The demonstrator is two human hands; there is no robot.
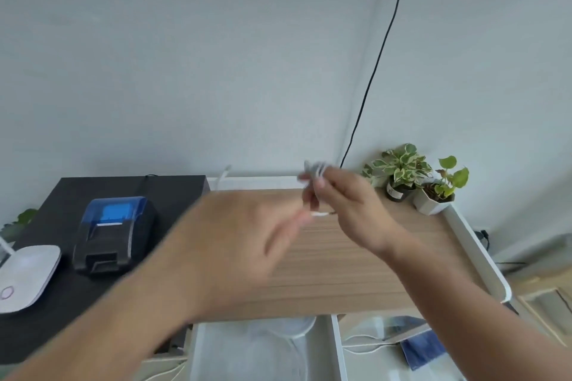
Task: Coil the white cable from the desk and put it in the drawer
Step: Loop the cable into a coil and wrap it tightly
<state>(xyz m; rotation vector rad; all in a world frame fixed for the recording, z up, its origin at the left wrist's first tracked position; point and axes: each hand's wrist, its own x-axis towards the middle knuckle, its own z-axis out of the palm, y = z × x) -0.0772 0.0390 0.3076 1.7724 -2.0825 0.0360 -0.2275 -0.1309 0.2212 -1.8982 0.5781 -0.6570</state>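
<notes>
The white cable (pixel 315 172), blurred, is bunched in loops held above the wooden desk (pixel 340 263). The white drawer (pixel 266 349) stands open just below the desk's front edge.

Pale grey wall (pixel 185 56) fills top, soft even light. Thin black cord (pixel 376 65) hangs down wall to wooden tabletop (pixel 356 272) with white rim. Two small potted plants (pixel 418 179) at tabletop's far right corner. Left of tabletop, black cabinet (pixel 62 328) holds blue-lidded printer (pixel 113 233) and white box (pixel 26 275).
</notes>
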